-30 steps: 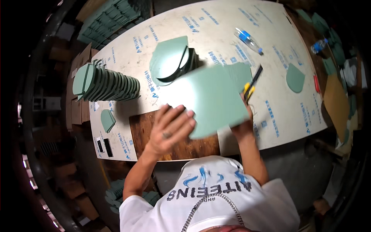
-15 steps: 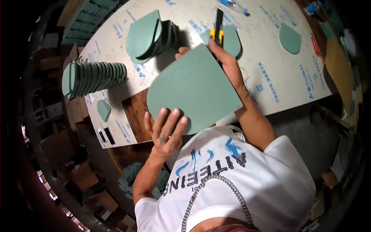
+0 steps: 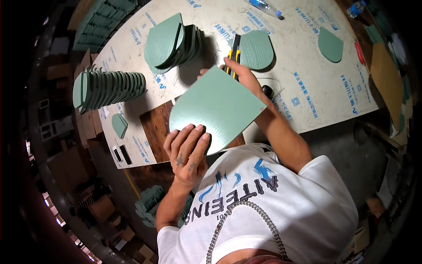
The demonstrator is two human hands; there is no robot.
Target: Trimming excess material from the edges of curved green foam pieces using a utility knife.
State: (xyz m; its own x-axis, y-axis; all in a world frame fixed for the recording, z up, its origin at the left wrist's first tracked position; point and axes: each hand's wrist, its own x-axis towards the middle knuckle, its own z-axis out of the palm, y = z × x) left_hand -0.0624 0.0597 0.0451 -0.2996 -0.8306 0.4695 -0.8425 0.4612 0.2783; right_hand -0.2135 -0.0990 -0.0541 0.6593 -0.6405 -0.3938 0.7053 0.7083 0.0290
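A pale green board [image 3: 215, 110] with one rounded end is held up over the near edge of the table. My left hand [image 3: 187, 154] grips its rounded lower left edge, fingers bent over the top face and thumb hidden. Behind the far corner, my right hand [image 3: 242, 72] supports the board and also grips a black and yellow utility knife [image 3: 235, 56], its dark end pointing away from me. Part of the right fingers is hidden under the board. Just beyond the knife lies another rounded green board [image 3: 256, 49], flat on the table.
Stacked green boards [image 3: 165, 42] and a row of upright ones [image 3: 110, 90] stand to the left on the white table [image 3: 307, 110]. Small green pieces [image 3: 330, 44] lie at either side. A red-handled tool [image 3: 359, 53] and a water bottle [image 3: 266, 8] lie farther off.
The held board has tilted, its far corner lowered toward me, and its face now catches more light. My right hand and the knife have shifted left and nearer, uncovering the board behind.
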